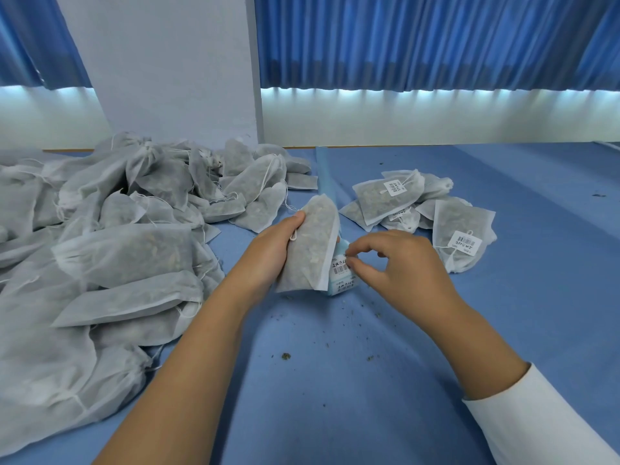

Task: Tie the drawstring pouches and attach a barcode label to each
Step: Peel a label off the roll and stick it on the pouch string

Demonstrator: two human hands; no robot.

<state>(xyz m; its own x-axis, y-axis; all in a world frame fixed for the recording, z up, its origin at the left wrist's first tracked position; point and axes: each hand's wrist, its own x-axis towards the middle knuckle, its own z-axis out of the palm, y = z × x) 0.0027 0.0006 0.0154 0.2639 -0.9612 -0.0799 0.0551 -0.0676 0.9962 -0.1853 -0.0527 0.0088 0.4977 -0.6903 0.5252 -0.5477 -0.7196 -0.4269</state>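
— Where is the pouch right now?

— In the left hand (268, 250). Its fingers wrap round the pouch (310, 243) and hold it nearly upright, low end close to the blue table (369, 397). A loop of white drawstring (294, 235) shows by the thumb.

— And the other hand?

— The right hand (399, 266) is just beside it. Thumb and forefinger pinch the edge of a barcode label (339, 269) on a pale-blue label strip (324, 176). The strip runs away across the table behind the pouch. I cannot tell whether the label has come off the strip.

— What else is lying about?

— A big heap of unlabelled pouches (134, 213) on the left. On the right, well apart from it, is a small cluster of labelled pouches (375, 199). Crumbs of dried herb (285, 356) lie between the forearms.
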